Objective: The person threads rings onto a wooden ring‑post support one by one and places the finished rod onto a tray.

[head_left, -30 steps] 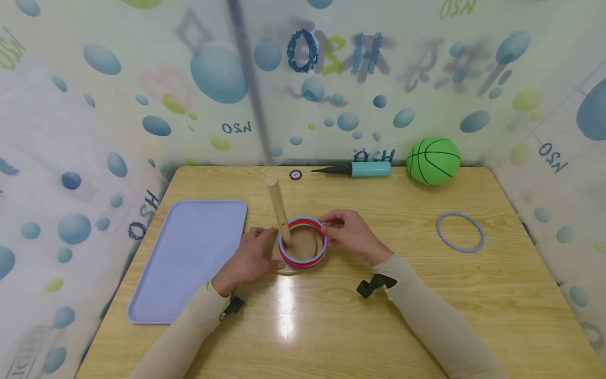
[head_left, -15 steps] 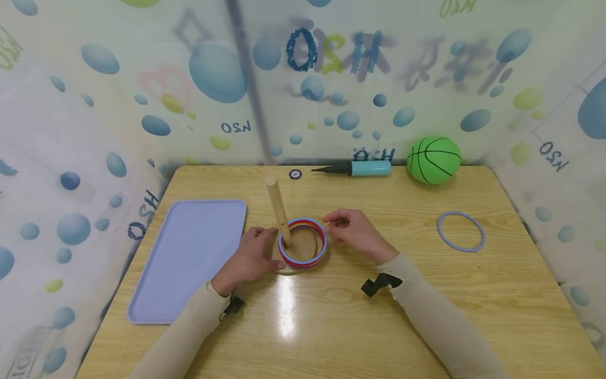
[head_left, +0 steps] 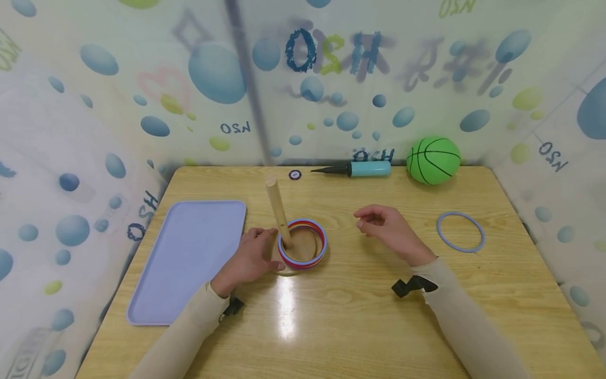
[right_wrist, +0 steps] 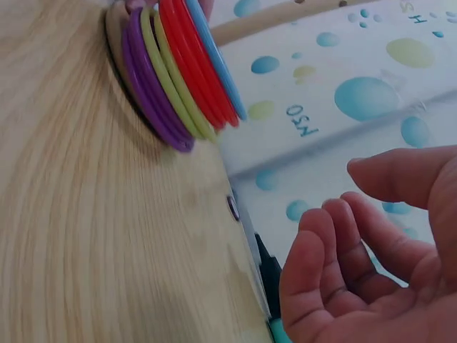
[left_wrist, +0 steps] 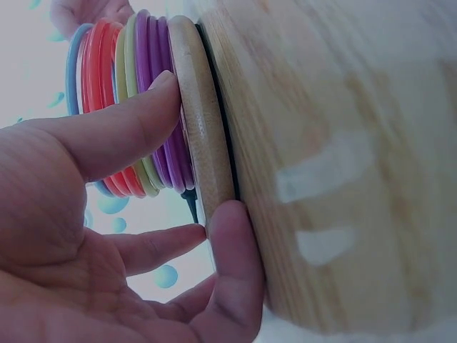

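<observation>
A wooden stand with an upright peg (head_left: pixel 278 210) carries a stack of toss rings around the peg, a blue ring (head_left: pixel 324 252) on top. Red rings (left_wrist: pixel 95 68), yellow-green rings and purple rings lie beneath, down to the round base (left_wrist: pixel 202 121). My left hand (head_left: pixel 248 258) holds the rim of this base, the thumb near the purple rings and the fingers at its edge. To the right of the stack, my right hand (head_left: pixel 390 229) is raised above the table, fingers loosely bent and holding nothing. A single blue ring (head_left: pixel 456 213) lies flat farther right.
A lilac tray (head_left: pixel 199 258) lies to the left of the stand. Along the table's back edge are a small dark disc (head_left: pixel 295 175), a blue and black hand pump (head_left: pixel 369 169) and a green ball (head_left: pixel 433 160). Patterned walls enclose the back and sides.
My right hand has let go of the top blue ring and moved right, away from the stack. The left hand and stand have stayed in place.
</observation>
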### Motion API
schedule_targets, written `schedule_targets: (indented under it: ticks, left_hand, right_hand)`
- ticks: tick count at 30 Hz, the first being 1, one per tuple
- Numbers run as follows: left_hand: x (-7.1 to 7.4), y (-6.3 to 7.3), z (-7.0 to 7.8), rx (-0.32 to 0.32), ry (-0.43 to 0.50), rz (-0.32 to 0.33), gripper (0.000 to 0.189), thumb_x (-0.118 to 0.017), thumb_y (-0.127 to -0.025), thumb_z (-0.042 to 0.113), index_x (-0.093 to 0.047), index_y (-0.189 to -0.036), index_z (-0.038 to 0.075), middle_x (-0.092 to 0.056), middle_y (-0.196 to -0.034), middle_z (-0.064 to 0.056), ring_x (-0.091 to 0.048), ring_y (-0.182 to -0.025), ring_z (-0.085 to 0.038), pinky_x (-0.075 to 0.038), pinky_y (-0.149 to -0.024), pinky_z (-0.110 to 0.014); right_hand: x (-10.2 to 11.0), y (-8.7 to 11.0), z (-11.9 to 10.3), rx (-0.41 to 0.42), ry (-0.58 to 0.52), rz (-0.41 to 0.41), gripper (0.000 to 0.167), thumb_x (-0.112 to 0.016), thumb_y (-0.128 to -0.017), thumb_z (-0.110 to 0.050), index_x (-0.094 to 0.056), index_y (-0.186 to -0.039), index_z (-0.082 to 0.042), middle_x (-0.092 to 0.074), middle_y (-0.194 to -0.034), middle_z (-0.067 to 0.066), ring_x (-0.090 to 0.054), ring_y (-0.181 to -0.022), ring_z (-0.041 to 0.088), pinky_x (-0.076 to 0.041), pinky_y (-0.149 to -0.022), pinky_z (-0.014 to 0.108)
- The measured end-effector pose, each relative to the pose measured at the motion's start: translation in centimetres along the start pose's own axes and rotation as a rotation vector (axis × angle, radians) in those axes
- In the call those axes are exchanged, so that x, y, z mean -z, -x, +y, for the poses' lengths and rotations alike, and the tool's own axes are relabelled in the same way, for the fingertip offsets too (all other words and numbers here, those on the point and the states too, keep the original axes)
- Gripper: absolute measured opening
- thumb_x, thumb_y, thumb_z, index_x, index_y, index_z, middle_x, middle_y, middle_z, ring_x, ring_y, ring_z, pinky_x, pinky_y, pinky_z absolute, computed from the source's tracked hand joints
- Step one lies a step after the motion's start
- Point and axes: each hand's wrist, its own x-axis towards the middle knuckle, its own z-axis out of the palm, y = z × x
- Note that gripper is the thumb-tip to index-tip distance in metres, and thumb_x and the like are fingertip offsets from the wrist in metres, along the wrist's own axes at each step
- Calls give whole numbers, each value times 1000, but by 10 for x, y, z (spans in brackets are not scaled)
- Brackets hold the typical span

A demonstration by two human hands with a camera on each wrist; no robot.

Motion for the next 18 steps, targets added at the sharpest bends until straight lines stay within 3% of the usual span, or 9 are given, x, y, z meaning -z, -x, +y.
schedule_targets:
  ticks: [6, 8, 18]
  left_hand:
    - [0, 0, -1, -3, -10, 3, 91, -90, -84, 30, -45, -158, 1, -48, -147, -29, -40, -140, -48, -39, -115, -62]
    - [0, 0, -1, -6, -11, 3, 92, -91, -84, 30, -45, -158, 1, -48, -147, -29, -41, -140, -48, -39, -114, -62]
    - [-1, 0, -1, 1, -11, 0, 92, -91, -83, 30, -45, -158, 2, -48, -148, -29, -40, -140, -49, -40, -115, -62]
  right_hand:
    - [33, 16, 8, 1, 33, 49, 41, -70, -104, -19, -63, -135, 6, -69, -114, 20, -72, -95, 24, -63, -85, 34]
    - [45, 22, 12, 1, 52, 73, 42, -69, -104, -21, -62, -135, 6, -70, -114, 15, -73, -96, 26, -62, -84, 32]
    - [98, 46, 32, 24, 159, 233, 42, -68, -105, -27, -63, -135, 2, -70, -106, -12, -72, -93, 8, -59, -80, 19]
